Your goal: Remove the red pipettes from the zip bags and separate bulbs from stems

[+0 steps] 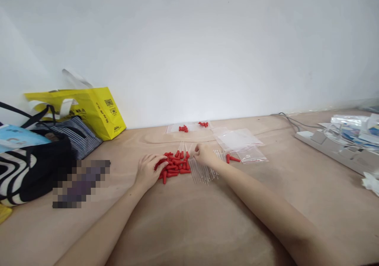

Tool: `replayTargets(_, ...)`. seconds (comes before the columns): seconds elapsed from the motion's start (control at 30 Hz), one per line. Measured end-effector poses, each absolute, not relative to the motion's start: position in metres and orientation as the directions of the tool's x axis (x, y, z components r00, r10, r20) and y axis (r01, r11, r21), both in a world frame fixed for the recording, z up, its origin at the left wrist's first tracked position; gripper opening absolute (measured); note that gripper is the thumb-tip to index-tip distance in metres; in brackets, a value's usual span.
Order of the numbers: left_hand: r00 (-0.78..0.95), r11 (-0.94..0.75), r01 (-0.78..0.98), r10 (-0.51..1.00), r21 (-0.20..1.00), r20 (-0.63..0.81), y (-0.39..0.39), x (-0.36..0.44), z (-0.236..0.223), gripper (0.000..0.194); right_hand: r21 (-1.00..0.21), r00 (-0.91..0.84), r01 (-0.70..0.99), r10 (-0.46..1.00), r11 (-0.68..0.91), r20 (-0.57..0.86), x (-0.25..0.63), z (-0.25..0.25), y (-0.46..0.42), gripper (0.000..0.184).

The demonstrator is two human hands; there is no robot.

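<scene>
A heap of red rubber dropper bulbs [175, 168] lies on the wooden table in front of me. My left hand [150, 168] is curled over the left side of this heap, with red bulbs between its thumb and fingers. My right hand [203, 155] is closed in a pinch just right of the heap, and whatever its fingertips hold is hidden. Below and behind that hand thin clear glass tubes [201, 173] lie side by side. Two loose red bulbs [232, 158] rest to the right of the tubes.
Clear plastic bags [239, 140] lie behind, and two small red clusters [183, 129] sit near the wall. At left stand a yellow bag [100, 112] and a black striped bag [38, 171], beside a blurred-out object [83, 183]. A white tray [328, 147] with packets is at right.
</scene>
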State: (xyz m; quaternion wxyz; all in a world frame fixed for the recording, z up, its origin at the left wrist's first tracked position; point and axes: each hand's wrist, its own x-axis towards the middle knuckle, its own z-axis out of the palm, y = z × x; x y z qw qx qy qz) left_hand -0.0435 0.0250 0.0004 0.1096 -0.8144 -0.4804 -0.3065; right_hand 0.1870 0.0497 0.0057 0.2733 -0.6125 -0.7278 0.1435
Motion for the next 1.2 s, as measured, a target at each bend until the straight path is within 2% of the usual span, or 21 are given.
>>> replayTargets(0.17, 0.241, -0.455, 0.868, 0.738, 0.200, 0.631, 0.029, -0.049, -0.003, 0.026, -0.532, -0.087, 0.837, 0.990, 0.131, 0.108, 0.187, 0.016, 0.059, 0.013)
replayTargets(0.33, 0.127, -0.384, 0.889, 0.730, 0.250, 0.671, 0.029, -0.049, -0.005, 0.027, -0.480, -0.033, 0.877, 0.999, 0.029, 0.000, 0.170, 0.028, 0.072, 0.026)
replayTargets(0.4, 0.125, -0.387, 0.890, 0.714, 0.239, 0.689, 0.028, -0.049, -0.005, 0.027, -0.460, -0.015, 0.888, 0.999, -0.005, -0.041, 0.161, 0.031, 0.078, 0.031)
replayTargets(0.5, 0.125, -0.386, 0.901, 0.666, 0.197, 0.735, 0.026, -0.048, -0.004, 0.027, -0.462, -0.012, 0.886, 0.995, -0.033, -0.095, 0.152, 0.033, 0.084, 0.026)
replayTargets(0.67, 0.184, -0.404, 0.912, 0.550, 0.067, 0.814, 0.017, -0.039, 0.002, 0.021, -0.574, -0.066, 0.819, 0.994, 0.002, -0.091, 0.162, 0.037, 0.078, 0.016)
replayTargets(0.8, 0.311, -0.532, 0.847, 0.519, 0.016, 0.796, 0.005, -0.015, 0.002, 0.014, -0.724, -0.172, 0.686, 0.983, 0.071, -0.066, 0.189, 0.033, 0.052, 0.026)
replayTargets(0.97, 0.426, -0.674, 0.737, 0.524, 0.053, 0.737, -0.013, 0.027, -0.002, 0.014, -0.860, -0.252, 0.503, 0.966, 0.084, -0.053, 0.222, 0.020, 0.008, 0.024)
replayTargets(1.1, 0.515, -0.770, 0.631, 0.511, 0.099, 0.688, -0.026, 0.053, -0.004, 0.024, -0.981, -0.272, 0.164, 0.960, 0.106, 0.059, 0.235, 0.008, -0.017, 0.010)
replayTargets(1.2, 0.500, -0.777, 0.610, 0.531, 0.157, 0.684, -0.032, 0.063, -0.006, 0.020, -0.997, -0.285, -0.037, 0.955, 0.069, 0.077, 0.233, 0.000, -0.027, 0.014)
